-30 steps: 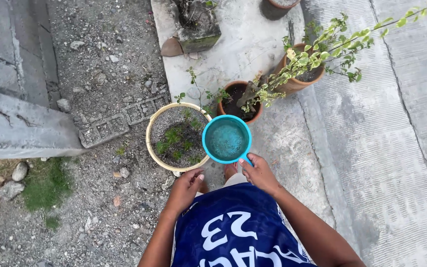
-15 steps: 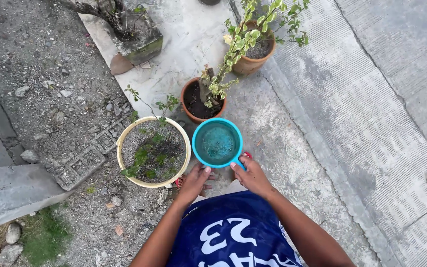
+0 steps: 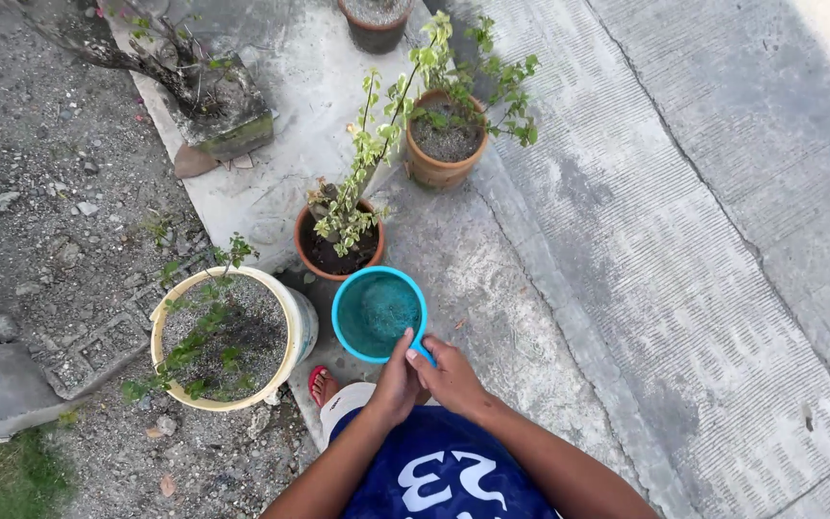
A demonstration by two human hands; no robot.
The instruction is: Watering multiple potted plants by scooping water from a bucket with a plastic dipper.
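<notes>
I hold a turquoise water dipper (image 3: 377, 313) level in front of me, with water in its round bowl. My right hand (image 3: 451, 377) grips its short handle. My left hand (image 3: 397, 381) is closed against the rim and handle beside the right one. The dipper hangs just below a terracotta pot (image 3: 339, 252) with dark soil and a leafy stem, and to the right of a cream bucket planter (image 3: 231, 336) filled with gravelly soil and small green plants.
A second terracotta pot (image 3: 445, 144) with a leafy plant stands further back, a dark pot (image 3: 374, 21) beyond it. A mossy concrete block (image 3: 213, 108) with a bare trunk sits at upper left. Gravel lies left, ribbed concrete pavement (image 3: 684, 240) right. My sandalled foot (image 3: 321, 384) shows below.
The view has shifted so pots and dipper sit lower and further left. My left hand rose from below the bucket and closed on the dipper beside my right hand.
</notes>
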